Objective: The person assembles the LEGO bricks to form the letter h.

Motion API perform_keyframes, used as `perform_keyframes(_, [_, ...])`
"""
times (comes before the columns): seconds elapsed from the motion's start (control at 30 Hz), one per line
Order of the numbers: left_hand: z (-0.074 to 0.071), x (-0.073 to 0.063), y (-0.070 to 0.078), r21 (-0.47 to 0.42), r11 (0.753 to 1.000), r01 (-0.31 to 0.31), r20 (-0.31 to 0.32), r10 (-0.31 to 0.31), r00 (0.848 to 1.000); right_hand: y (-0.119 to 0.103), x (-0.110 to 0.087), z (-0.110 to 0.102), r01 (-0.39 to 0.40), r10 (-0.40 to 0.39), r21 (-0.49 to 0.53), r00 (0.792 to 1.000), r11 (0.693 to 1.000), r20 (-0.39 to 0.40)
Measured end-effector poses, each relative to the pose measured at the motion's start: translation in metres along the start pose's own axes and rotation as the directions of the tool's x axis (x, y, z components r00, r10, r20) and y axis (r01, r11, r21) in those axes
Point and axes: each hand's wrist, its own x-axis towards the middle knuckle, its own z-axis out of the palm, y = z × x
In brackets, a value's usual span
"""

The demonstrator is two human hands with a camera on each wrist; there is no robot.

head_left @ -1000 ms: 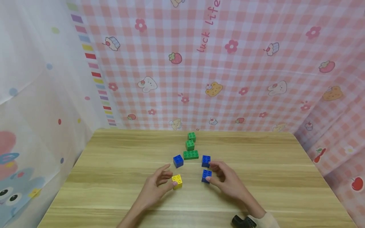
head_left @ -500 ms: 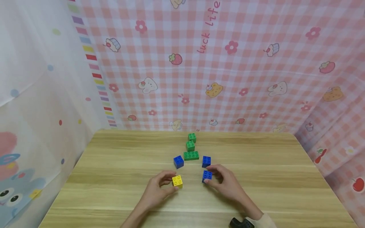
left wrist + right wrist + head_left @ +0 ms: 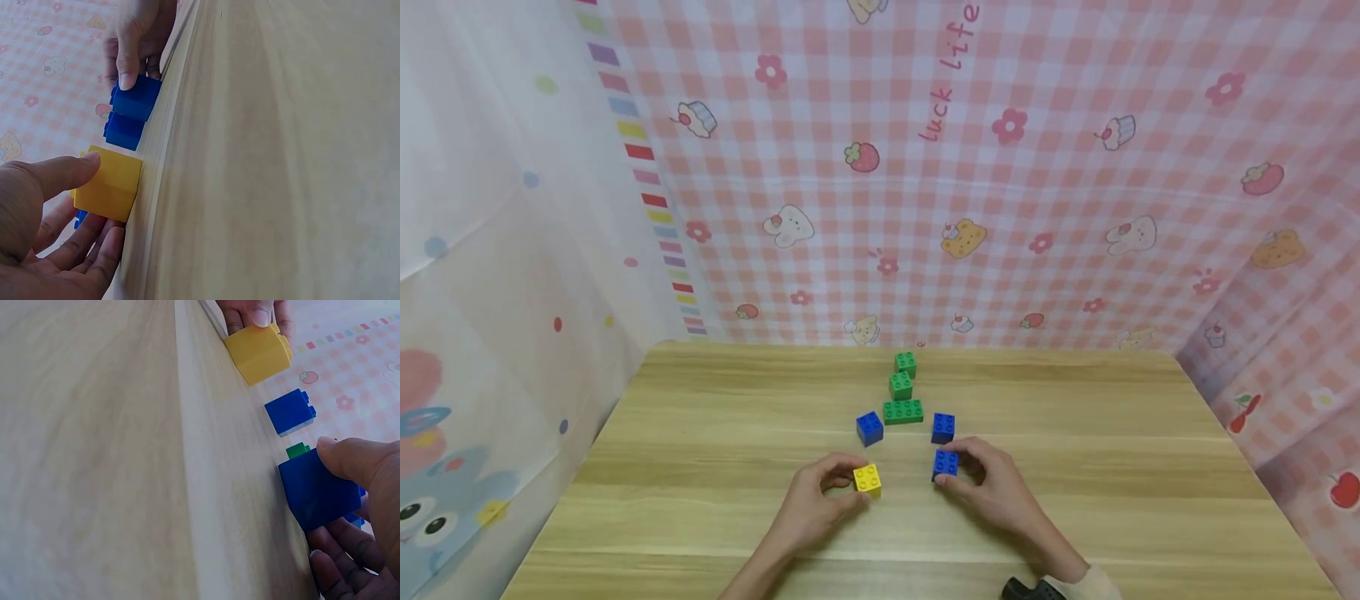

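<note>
My left hand [image 3: 820, 500] pinches a yellow building block [image 3: 867, 481] with studs on top, thumb on its near side and fingers behind. The left wrist view shows the thumb laid along the yellow block [image 3: 111, 181]. To the right, my right hand [image 3: 996, 483] grips a blue block [image 3: 946, 465] between thumb and fingers, seen close in the right wrist view as a blue block [image 3: 320, 487]. Just beyond that one sits a second blue block [image 3: 943, 427]. A third blue block [image 3: 870, 428] stands behind the yellow one, slightly turned.
A long green block [image 3: 903, 412] lies behind the blue ones. Two small green blocks, one nearer [image 3: 901, 385] and one farther [image 3: 906, 364], line up toward the back of the wooden table [image 3: 1075, 400]. A pink checked cloth [image 3: 880, 192] hangs behind. A black strap [image 3: 1033, 589] shows at the right wrist.
Both hands have closed in on their blocks: left fingers came down behind the yellow block, and right fingers left the farther blue block for the nearer one. The blocks have barely moved.
</note>
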Motion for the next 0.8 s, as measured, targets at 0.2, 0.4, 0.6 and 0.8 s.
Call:
perform_keyframes(0.2, [0.0012,-0.0006,-0.0014,0.006,1.0,0.009,0.017,-0.009,1.0,-0.0018,-0.0015,0.0016,-0.032,0.032,0.004,0.999,0.999,0.008])
perform_keyframes(0.4, [0.003,0.0041,-0.0005,-0.004,1.0,-0.002,0.021,0.002,1.0,-0.0036,0.0005,0.0001,-0.021,0.021,0.007,1.0,1.0,-0.001])
perform_keyframes(0.6, [0.005,0.0056,0.0006,-0.027,0.999,-0.022,0.023,0.022,0.999,-0.0056,0.0019,-0.0013,-0.005,0.005,0.006,1.0,1.0,0.002])
perform_keyframes(0.8, [0.0065,0.0052,0.001,-0.036,0.999,-0.02,0.031,0.021,0.999,-0.0095,0.0018,-0.0021,-0.03,0.029,0.015,0.999,0.999,0.018])
